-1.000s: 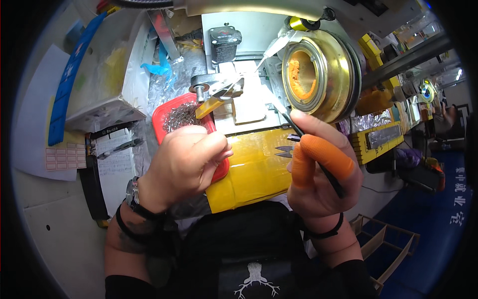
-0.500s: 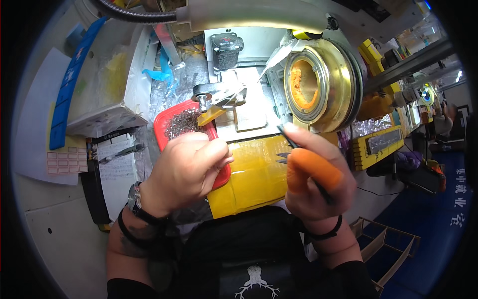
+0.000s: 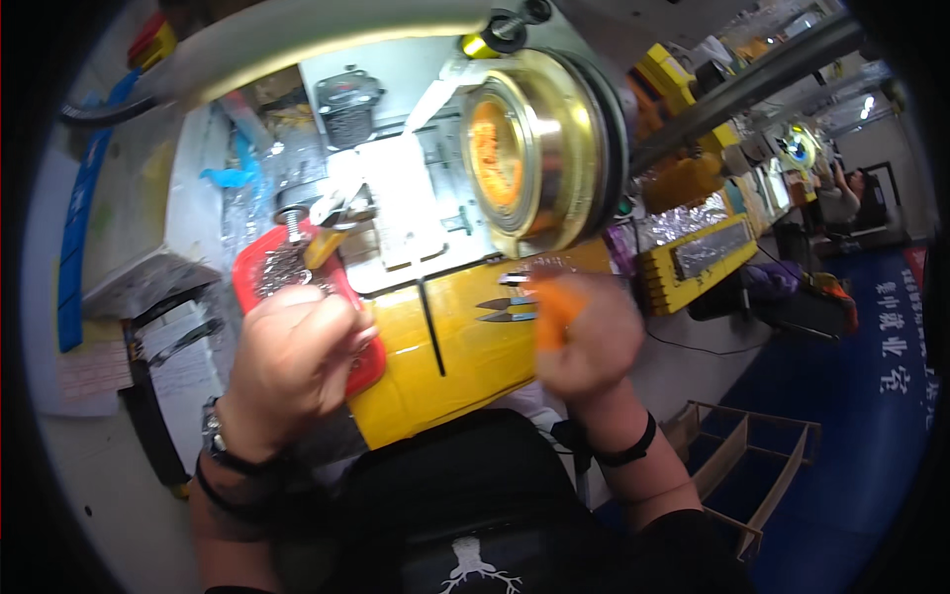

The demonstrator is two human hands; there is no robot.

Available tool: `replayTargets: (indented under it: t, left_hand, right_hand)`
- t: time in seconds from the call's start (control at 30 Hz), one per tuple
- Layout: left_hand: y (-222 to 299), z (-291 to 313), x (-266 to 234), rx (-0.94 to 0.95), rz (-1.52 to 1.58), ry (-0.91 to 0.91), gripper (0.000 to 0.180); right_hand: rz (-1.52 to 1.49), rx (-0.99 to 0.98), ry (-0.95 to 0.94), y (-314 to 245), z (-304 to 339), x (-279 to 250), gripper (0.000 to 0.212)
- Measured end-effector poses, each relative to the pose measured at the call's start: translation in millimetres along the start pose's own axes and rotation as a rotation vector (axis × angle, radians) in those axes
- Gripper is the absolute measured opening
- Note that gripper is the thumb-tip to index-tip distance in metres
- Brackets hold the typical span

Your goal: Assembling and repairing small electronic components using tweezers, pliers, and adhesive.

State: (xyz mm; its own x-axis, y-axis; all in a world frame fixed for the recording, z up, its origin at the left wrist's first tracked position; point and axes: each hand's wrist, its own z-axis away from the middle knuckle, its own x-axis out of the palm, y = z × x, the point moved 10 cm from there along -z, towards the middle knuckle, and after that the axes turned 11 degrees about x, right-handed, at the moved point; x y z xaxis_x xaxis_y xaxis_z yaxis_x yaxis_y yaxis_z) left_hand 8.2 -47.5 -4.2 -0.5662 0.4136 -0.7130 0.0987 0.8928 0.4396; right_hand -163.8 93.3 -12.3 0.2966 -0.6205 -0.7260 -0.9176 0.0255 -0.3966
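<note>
My left hand is closed in a pinch over the near side of the red tray; anything between its fingertips is too small to make out. Small shiny metal pieces fill the tray's far part. My right hand, with orange covers on its fingers, hangs over the right of the yellow surface, blurred by motion. Beside its fingers show two dark pointed tips of a tool, with a small white-and-dark thing just beyond them. A thin black stick-like tool lies on the yellow surface, between my hands.
A brass-coloured round machine part with an orange centre stands behind my right hand. At the back are a black motor-like block and a brightly lit white plate. A tubular lamp hangs overhead. Papers lie at left.
The black stick-like tool has left my right hand and now lies on the yellow surface. The whole view has shifted, with the bench moving left in it. My left hand stays pinched.
</note>
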Motion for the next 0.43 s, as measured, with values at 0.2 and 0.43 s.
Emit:
replayTargets:
  t: [0.2, 0.43]
  left_hand:
    - [2, -7, 3, 0.043, 0.008, -0.018, 0.017]
    - [12, -10, 0, 0.075, -0.003, -0.088, 0.019]
  right_hand:
    - [0.349, 0.361, 0.139, 87, -13, -41, 0.062]
    - [0.245, 0.332, 0.032, 86, -8, -48, 0.063]
